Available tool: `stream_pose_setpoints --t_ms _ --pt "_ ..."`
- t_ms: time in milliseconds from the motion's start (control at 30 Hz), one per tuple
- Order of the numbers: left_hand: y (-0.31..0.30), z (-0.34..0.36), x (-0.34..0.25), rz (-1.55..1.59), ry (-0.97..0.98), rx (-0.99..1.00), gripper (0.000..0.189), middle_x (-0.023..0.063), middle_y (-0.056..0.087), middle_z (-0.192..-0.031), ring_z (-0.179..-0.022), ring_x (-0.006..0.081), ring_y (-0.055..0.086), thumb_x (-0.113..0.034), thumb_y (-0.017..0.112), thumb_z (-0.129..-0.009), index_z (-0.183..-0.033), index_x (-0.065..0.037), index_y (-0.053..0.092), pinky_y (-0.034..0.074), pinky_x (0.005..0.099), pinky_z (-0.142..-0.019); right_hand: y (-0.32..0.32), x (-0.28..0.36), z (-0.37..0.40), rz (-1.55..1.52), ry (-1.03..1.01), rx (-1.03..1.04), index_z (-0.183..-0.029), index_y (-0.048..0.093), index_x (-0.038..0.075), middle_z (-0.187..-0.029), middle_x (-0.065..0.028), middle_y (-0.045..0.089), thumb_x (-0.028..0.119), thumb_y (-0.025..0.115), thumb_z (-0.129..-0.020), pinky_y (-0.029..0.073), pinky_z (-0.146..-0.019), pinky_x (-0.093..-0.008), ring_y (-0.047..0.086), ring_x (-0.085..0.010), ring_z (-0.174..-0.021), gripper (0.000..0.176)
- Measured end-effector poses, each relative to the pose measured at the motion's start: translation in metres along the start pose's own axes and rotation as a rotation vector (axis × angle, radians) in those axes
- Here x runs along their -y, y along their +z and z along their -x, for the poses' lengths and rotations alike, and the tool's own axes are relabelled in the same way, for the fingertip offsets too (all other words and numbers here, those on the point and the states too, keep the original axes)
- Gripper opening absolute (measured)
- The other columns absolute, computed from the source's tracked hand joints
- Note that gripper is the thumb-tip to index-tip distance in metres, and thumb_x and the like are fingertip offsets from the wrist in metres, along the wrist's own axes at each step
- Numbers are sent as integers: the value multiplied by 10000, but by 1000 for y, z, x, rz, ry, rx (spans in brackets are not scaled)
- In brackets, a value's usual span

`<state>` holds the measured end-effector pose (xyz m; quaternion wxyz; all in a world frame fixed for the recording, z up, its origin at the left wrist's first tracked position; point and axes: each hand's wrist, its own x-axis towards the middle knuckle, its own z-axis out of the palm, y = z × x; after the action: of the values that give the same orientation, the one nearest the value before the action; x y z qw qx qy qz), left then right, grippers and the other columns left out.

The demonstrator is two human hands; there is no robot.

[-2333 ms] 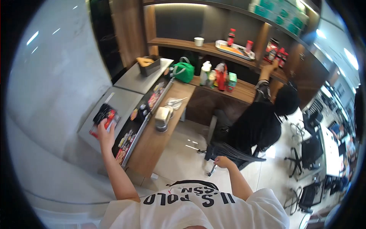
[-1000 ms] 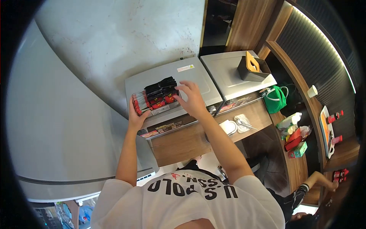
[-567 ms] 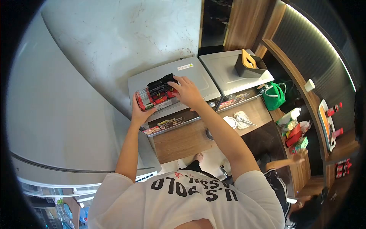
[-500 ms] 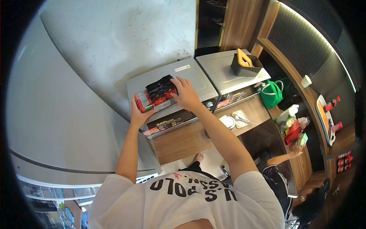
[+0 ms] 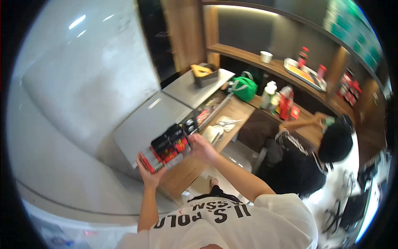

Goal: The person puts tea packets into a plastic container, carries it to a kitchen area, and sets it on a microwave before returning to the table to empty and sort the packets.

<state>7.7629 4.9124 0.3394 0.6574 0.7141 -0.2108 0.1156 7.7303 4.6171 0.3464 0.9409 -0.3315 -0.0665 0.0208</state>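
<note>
Between my two hands is a box of red-and-black packets (image 5: 168,151), blurred by motion, with black pieces lying along its top and clear-and-red ones at its left end. My left hand (image 5: 151,173) grips the near left corner, thumb along the front. At the other end, my right hand (image 5: 202,148) presses its fingers on the side. The box is held up in front of a grey metal appliance top (image 5: 151,120). What exactly the packets contain cannot be read.
A dark bin with a yellow piece (image 5: 206,76) stands on the second grey top. Beyond are a green bag (image 5: 244,88), white plates (image 5: 213,133) on a wooden counter (image 5: 238,108), and bottles (image 5: 269,93). A person in black (image 5: 302,162) is at the right, reaching to the counter.
My view has turned right. The box, earlier over the grey top's surface, is now nearer my body in both hands. The person at the right has come further into view.
</note>
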Motion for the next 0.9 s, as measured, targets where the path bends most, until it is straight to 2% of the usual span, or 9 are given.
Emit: stream_pose_setpoints --t_ms 133,367,467,600,633,700,767,800,900 --pt "43 61 -14 -51 224 311 1311 224 395 -1517 -1432 336 409 -250 1002 -597 -1576 16 172 342 468 -1201 -22 -7 143 -82 -12 -140 -1612 319 150 -1556 -75 499 317 552 -1042 435 -1120 -515 526 -262 -1384 639" --pt "140 170 -54 308 -23 926 1299 193 473 -1419 -1316 308 519 -254 998 -579 -1543 14 169 413 464 -1148 -7 -24 418 -76 -207 -410 -1696 89 209 -1642 -94 411 311 599 -986 370 -1185 -550 457 -306 -1468 880" --pt "195 217 -95 480 3 1141 1323 187 483 -1411 -1308 300 528 -264 1011 -563 -1535 6 156 411 459 -1149 26 -23 517 -55 -388 -488 -1696 100 218 -1661 -97 368 223 577 -972 363 -1199 -566 446 -306 -1477 867" --pt "274 290 -147 321 380 1429 1341 190 462 -1462 -1364 313 502 -234 993 -611 -1574 5 91 367 450 -1198 39 -39 646 -50 -634 -598 -1692 119 226 -1670 -85 334 86 579 -929 375 -1198 -574 441 -302 -1478 902" --pt "290 318 -174 396 286 1497 1327 183 467 -1439 -1340 302 507 -242 1003 -599 -1559 1 120 374 443 -1188 56 -37 684 -139 -657 -693 -1676 173 176 -1658 -132 342 -21 496 -865 362 -1211 -578 418 -320 -1488 895" --pt "331 385 -229 561 97 1609 1300 168 476 -1393 -1291 282 517 -259 1024 -575 -1528 -6 178 386 429 -1166 56 -45 769 -114 -734 -743 -1661 217 146 -1652 -131 351 -22 503 -861 367 -1214 -563 434 -313 -1476 866" --pt "369 450 -260 498 249 1676 1291 169 486 -1382 -1294 286 518 -255 1022 -583 -1527 -2 179 383 425 -1169 57 -63 847 -94 -732 -808 -1635 278 105 -1618 -136 400 -16 530 -865 373 -1219 -534 446 -304 -1467 819" --pt "388 486 -274 485 329 1702 1286 169 491 -1377 -1296 288 518 -253 1020 -586 -1526 1 180 381 423 -1170 64 -66 890 12 -730 -798 -1676 137 158 -1622 -122 382 152 659 -962 370 -1216 -536 458 -278 -1455 885" --pt "440 603 -316 643 363 1901 1288 176 522 -1350 -1308 296 521 -256 1019 -608 -1525 20 158 378 426 -1168 129 -59 1006 56 -755 -1095 -1665 178 160 -1608 -121 401 134 660 -951 411 -1191 -529 482 -270 -1436 862"
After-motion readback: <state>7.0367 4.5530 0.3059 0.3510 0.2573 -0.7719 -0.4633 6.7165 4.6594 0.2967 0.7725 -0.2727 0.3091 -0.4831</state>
